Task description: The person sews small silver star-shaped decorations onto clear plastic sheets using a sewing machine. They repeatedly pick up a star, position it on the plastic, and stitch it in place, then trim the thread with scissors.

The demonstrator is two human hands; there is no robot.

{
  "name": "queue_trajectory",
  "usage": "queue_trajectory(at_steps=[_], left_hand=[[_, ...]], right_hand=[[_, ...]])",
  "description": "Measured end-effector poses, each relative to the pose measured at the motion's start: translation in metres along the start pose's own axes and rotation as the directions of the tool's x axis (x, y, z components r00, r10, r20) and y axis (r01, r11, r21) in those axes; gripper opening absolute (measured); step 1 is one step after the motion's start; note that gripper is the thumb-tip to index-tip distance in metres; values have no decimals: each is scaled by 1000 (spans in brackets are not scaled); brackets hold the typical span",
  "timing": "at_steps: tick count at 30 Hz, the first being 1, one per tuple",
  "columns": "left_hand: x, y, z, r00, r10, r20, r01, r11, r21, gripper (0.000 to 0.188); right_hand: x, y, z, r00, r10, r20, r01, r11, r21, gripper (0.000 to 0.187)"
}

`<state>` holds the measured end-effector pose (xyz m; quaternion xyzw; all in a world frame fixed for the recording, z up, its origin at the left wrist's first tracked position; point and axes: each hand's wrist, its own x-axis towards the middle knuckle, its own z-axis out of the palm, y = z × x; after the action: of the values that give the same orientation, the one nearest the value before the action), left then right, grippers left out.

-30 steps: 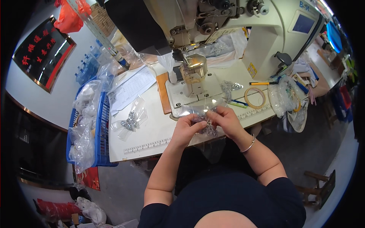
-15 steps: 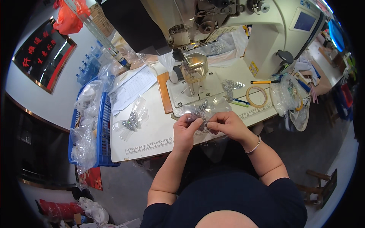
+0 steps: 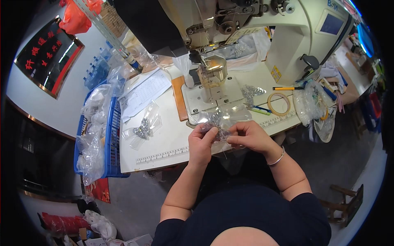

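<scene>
Between my hands, just in front of the sewing machine (image 3: 211, 78), is a silvery butterfly-shaped sequin piece (image 3: 214, 118) on clear plastic film (image 3: 234, 114). My left hand (image 3: 201, 139) pinches its left side between thumb and fingers. My right hand (image 3: 248, 137) is closed at the lower right edge, thumb against fingertips; what lies in that pinch is too small to make out, though thin thread ends hang nearby. A second sequin butterfly on clear film (image 3: 142, 129) lies on the table to the left. Another silvery sequin piece (image 3: 251, 94) rests right of the needle plate.
A blue basket (image 3: 111, 141) of plastic bags stands against the table's left edge. Papers (image 3: 145, 92) lie behind the left butterfly. At right are a tape roll (image 3: 278, 104), a green-and-blue pen (image 3: 261, 110), a yellow cutter (image 3: 287, 88) and plastic bags (image 3: 308, 102). A wooden stool (image 3: 344, 201) stands lower right.
My right hand has shifted slightly right, away from my left, opening a small gap between the fingertips. My left hand keeps its hold on the sequin piece.
</scene>
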<state>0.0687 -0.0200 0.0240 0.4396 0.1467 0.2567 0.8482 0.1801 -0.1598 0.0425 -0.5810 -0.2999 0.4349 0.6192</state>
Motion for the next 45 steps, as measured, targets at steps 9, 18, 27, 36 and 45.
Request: queue_trajectory(at_steps=[9,18,27,36,45], left_hand=[[4,-1,-13,995,62,-72,-61,998,10,14],[5,16,-21,994,101,-50,-97,993,73,14],[-15,5,-6,958,285,-30,-284,931,-230,12],[-11,7,-3,914,353,-199,-399,869,-294,10],[-11,9,-10,949,281,-140,-299,946,-124,8]], right_hand=[[-11,-1,-11,996,88,-8,-88,995,56,22],[-26,-2,-34,997,13,-76,-27,983,-180,25],[-13,-23,-19,985,-174,-1,173,978,-119,38],[8,-29,-5,981,-185,-58,178,978,-106,34],[9,-16,-15,773,-577,-263,434,783,-445,37]])
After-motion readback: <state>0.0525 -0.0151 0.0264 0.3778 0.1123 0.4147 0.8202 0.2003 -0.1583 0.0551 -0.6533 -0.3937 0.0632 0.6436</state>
